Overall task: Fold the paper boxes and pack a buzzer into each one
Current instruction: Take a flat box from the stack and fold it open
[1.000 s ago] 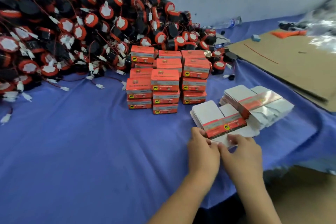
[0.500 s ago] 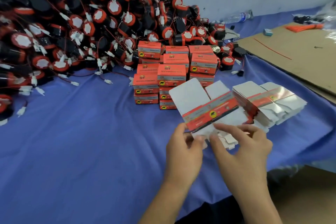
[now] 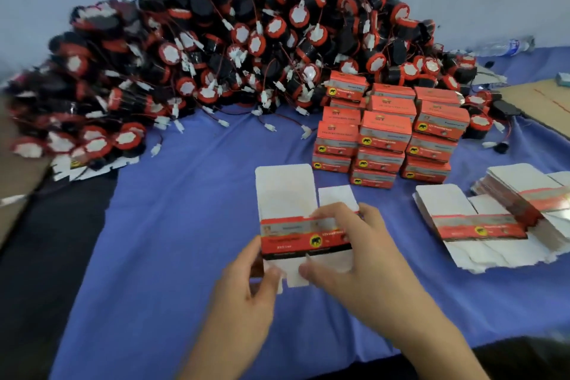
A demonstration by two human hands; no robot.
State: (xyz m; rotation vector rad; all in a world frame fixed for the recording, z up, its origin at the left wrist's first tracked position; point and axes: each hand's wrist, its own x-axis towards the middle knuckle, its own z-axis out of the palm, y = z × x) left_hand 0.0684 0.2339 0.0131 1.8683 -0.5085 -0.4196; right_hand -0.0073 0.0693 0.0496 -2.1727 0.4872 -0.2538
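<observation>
Both my hands hold one flat, unfolded paper box [image 3: 287, 194], white with a red and grey printed band, above the blue cloth. My left hand [image 3: 246, 290] pinches its lower left corner. My right hand [image 3: 354, 259] grips its right side, fingers over the band and thumb under the bottom flap. Two stacks of flat boxes [image 3: 481, 225] lie to the right. Folded red boxes [image 3: 385, 136] stand stacked behind. A big heap of black and red buzzers [image 3: 216, 49] with white connectors fills the back.
Blue cloth [image 3: 172, 241] covers the table. Brown cardboard [image 3: 546, 99] lies at the far right, with a plastic bottle [image 3: 499, 46] by the wall. More flat card sits under the buzzers at the left [image 3: 77, 170]. A dark gap lies at the left edge.
My hands lifted one flat box off the stack at the right and brought it left, in front of me. The view swung left with it.
</observation>
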